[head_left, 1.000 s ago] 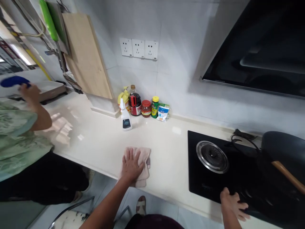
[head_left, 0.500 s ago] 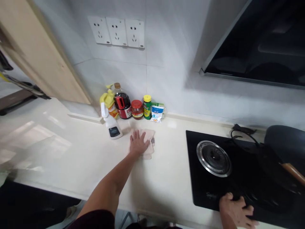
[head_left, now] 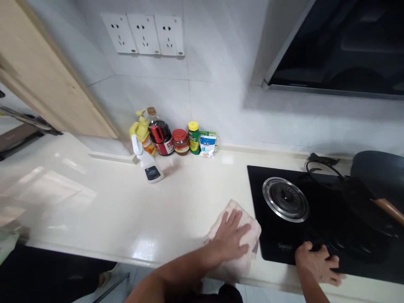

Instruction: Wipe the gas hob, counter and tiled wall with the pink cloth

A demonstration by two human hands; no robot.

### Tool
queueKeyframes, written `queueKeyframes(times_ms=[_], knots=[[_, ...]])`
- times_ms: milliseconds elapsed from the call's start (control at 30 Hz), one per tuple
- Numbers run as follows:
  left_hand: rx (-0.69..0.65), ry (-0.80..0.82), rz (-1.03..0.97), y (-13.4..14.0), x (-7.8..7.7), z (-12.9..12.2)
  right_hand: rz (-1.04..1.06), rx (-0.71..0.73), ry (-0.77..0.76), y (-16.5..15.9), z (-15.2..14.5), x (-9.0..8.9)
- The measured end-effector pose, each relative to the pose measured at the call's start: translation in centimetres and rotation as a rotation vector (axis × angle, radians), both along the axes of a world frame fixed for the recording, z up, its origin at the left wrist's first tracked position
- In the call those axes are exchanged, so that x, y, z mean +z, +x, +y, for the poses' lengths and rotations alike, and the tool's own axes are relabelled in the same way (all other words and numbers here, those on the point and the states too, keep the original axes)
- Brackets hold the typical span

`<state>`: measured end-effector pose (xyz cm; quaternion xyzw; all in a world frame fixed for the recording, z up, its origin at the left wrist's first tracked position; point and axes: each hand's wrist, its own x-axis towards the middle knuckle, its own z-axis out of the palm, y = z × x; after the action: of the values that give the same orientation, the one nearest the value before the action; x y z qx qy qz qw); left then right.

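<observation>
My left hand (head_left: pixel 232 236) lies flat with fingers spread on a pale pink cloth (head_left: pixel 232 208), pressing it to the white countertop (head_left: pixel 176 214). One corner of the cloth reaches the left edge of the black stovetop (head_left: pixel 268 250), and its near end hangs by the counter's front edge. My right hand (head_left: pixel 318 263) rests with fingers apart at the stovetop's front edge, holding nothing. A white spray bottle (head_left: pixel 150 167) stands on the counter, up and left of the cloth.
By the wall stand a yellow pump bottle (head_left: pixel 141 134), a dark sauce bottle (head_left: pixel 163 136), a red-lidded jar (head_left: pixel 181 142), a yellow-capped green container (head_left: pixel 194 138) and a white-blue packet (head_left: pixel 207 146). A wok (head_left: pixel 377 176) sits on the stove's right, below the range hood (head_left: pixel 334 54).
My left hand has slid the cloth right and toward me, from near the spray bottle to beside the stovetop. My right hand stays at the stove's front edge.
</observation>
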<state>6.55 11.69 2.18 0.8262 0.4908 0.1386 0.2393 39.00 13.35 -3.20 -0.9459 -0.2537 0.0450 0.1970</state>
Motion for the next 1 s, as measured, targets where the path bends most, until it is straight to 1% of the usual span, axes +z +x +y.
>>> queueKeyframes(times_ms=[67, 133, 267, 333, 400, 467, 533, 567, 633, 733, 800, 867, 1000], knots=[[-0.059, 0.027, -0.028, -1.6, -0.6, -3.2, 0.010, -0.005, 0.012, 0.1, -0.1, -0.1], [-0.009, 0.066, 0.015, -4.4, -0.8, -5.7, 0.013, -0.003, 0.012, 0.3, -0.1, -0.1], [0.242, 0.139, 0.218, -12.2, -0.8, -10.3, -0.010, 0.006, -0.008, 0.3, -0.2, 0.0], [0.368, 0.146, 0.315, -16.3, -0.9, -13.0, -0.013, 0.009, -0.009, 0.2, -0.1, 0.2], [0.504, 0.138, 0.398, -19.8, -1.2, -15.5, -0.003, 0.004, -0.001, 0.0, -0.1, 0.4], [0.639, 0.134, 0.469, -22.2, -1.5, -17.3, 0.005, -0.010, 0.003, 0.1, -0.1, 0.3], [0.756, 0.132, 0.526, -23.1, -1.6, -18.0, 0.001, -0.016, -0.007, 0.2, 0.0, -0.1], [0.801, 0.127, 0.549, -23.1, -1.5, -17.8, -0.003, -0.011, -0.010, 0.4, 0.0, -0.3], [0.857, 0.101, 0.581, -22.3, -1.1, -16.6, -0.005, -0.001, -0.004, 0.6, 0.0, -0.8], [0.855, 0.040, 0.576, -20.2, -0.2, -13.3, 0.004, -0.012, 0.014, 0.7, 0.0, -1.0], [0.814, 0.011, 0.541, -18.7, 0.3, -10.5, 0.004, -0.020, 0.020, 0.5, 0.0, -0.8], [0.761, 0.007, 0.487, -17.3, 0.5, -7.1, -0.004, -0.012, 0.021, 0.2, 0.0, -0.5], [0.654, 0.031, 0.311, -13.4, 0.2, 0.8, -0.014, -0.003, 0.015, -0.2, 0.1, 0.0]])
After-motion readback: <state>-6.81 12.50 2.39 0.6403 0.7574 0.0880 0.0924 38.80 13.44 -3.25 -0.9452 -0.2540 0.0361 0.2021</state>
